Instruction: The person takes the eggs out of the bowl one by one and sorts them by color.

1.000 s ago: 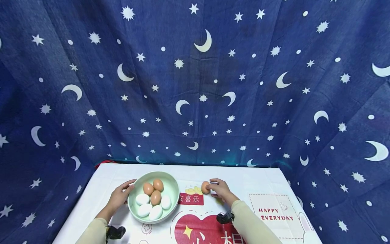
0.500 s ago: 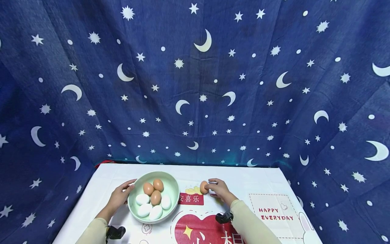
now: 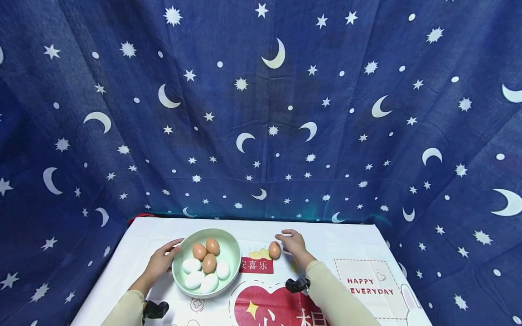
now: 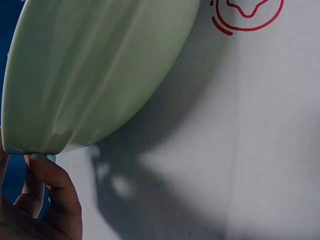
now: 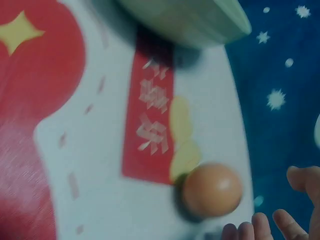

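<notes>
A pale green bowl [image 3: 233, 271] stands at the left of the table with three brown eggs [image 3: 210, 263] and several white eggs [image 3: 209, 283] inside. My left hand [image 3: 160, 261] holds its left rim; in the left wrist view, fingertips [image 4: 37, 158] pinch the rim's edge. To the right of the bowl, a single brown egg [image 3: 274, 250] lies on the tablecloth. Just beyond and right of this egg is my right hand [image 3: 294, 244], its fingers spread loosely with nothing in them. The right wrist view shows a gap between the egg and those fingers.
A white printed tablecloth [image 3: 322, 253] covers the table, with a red heart [image 3: 261, 301] at the front. Behind rises a dark blue curtain [image 3: 261, 158] with moons and stars, close to the table's far edge. Both wrists wear black devices.
The right hand has let go of the brown egg and drawn back from it, after sliding it slightly left. My left hand stays at the bowl's rim.
</notes>
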